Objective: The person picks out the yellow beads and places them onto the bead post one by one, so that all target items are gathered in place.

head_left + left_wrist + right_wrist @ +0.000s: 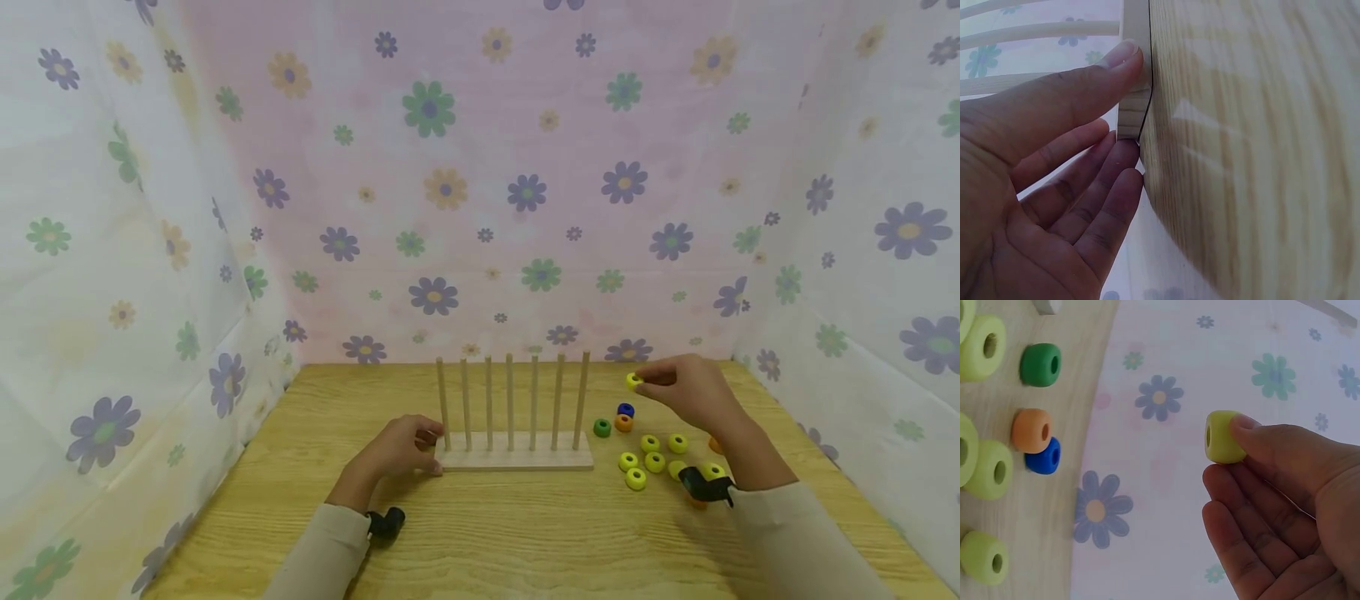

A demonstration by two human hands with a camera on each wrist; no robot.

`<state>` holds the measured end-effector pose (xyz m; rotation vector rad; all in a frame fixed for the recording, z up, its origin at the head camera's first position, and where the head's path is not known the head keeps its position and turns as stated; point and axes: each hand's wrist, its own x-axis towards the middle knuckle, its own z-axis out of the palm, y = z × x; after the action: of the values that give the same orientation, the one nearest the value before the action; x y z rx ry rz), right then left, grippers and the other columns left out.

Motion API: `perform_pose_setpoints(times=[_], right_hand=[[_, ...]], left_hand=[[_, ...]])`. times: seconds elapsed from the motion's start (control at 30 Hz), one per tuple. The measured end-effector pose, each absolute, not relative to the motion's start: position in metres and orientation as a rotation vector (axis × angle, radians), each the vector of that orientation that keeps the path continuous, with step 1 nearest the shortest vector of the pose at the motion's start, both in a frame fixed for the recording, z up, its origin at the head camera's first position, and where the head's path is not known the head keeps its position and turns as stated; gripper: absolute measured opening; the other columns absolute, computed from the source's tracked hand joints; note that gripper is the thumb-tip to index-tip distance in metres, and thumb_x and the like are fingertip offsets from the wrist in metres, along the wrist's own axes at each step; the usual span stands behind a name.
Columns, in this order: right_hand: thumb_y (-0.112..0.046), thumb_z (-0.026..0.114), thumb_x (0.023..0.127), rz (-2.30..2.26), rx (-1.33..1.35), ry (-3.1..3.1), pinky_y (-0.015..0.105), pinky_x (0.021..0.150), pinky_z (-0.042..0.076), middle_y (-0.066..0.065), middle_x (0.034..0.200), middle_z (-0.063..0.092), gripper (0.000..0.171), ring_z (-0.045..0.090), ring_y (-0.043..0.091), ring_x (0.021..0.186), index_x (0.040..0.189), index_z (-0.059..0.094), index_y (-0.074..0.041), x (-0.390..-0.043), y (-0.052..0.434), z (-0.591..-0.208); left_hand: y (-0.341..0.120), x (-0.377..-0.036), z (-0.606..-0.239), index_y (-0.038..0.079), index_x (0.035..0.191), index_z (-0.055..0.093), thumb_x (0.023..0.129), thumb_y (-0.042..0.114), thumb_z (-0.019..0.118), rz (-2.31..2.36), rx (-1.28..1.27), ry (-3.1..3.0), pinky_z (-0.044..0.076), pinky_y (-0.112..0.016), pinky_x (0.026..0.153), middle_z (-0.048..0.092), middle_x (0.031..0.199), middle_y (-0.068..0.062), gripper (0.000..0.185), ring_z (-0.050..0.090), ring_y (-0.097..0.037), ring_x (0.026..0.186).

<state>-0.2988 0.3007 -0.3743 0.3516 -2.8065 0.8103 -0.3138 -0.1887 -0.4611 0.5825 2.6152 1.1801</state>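
Observation:
A wooden peg rack (pixel 513 458), with several upright dowels on a flat base, stands on the table with nothing threaded on the dowels. At its left end my left hand (pixel 401 446) grips the base, thumb on one side and fingertips against the end in the left wrist view. Raised above the table to the right of the rack, my right hand (pixel 693 392) pinches a yellow bead (pixel 1225 444) between thumb and fingers. The bead's hole faces sideways in the right wrist view. Below that hand lie a blue bead (pixel 626 415), an orange bead (pixel 623 427) and a green bead (pixel 602 432).
Several yellow beads (pixel 636 483) are scattered on the table (pixel 525 533) right of the rack. More orange beads (pixel 715 445) lie partly hidden by the right forearm. Flower-patterned cloth (pixel 487 167) encloses the table at the back and both sides.

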Motion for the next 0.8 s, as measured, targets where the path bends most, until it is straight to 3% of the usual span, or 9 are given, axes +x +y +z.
perform_pose_setpoints(times=[0.8], right_hand=[[-0.038, 0.077, 0.095, 0.84, 0.378, -2.719, 0.048, 0.08, 0.063, 0.008, 0.109, 0.079, 0.032, 0.076, 0.026, 0.096, 0.118, 0.079, -0.015, -0.295, 0.28, -0.339]], left_hand=[[-0.191, -0.316, -0.465, 0.012, 0.136, 0.066, 0.08, 0.023, 0.092, 1.169, 0.573, 2.611, 0.054, -0.05, 0.103, 0.067, 0.133, -0.01, 0.063, 0.064, -0.033, 0.123]])
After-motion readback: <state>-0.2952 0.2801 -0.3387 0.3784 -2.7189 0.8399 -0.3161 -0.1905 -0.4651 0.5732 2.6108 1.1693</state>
